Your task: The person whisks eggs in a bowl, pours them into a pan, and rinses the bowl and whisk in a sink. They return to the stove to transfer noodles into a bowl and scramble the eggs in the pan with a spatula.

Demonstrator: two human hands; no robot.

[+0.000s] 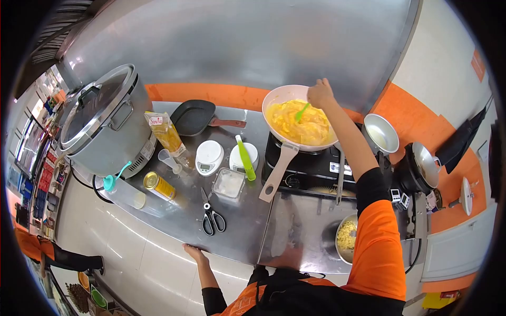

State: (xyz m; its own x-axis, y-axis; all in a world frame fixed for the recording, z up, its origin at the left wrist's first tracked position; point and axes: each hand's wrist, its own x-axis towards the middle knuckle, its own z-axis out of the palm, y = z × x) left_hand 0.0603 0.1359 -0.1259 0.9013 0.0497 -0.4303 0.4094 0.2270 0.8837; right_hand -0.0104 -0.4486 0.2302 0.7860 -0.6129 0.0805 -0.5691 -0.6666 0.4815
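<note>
My right hand [320, 95] is closed on the handle of a green spatula [301, 112], whose lower end sits in a yellow egg-like mixture [295, 124]. The mixture lies in a light pink frying pan [287, 94] on the black gas stove [316, 176]; the pan's long handle points toward me. My left hand [196, 254] hangs low by the front edge of the steel table [237, 229], fingers stretched out, holding nothing. Closest to it on the table are black-handled scissors [212, 218].
Two white kitchen scales [209, 156], a light green utensil [245, 159], a clear container [229, 184], a yellow can [159, 185] and an oil pouch [167, 134] stand left. A large cooker [105, 126] and dark pan [194, 118] are behind; a bowl of yellow bits [346, 237] sits right.
</note>
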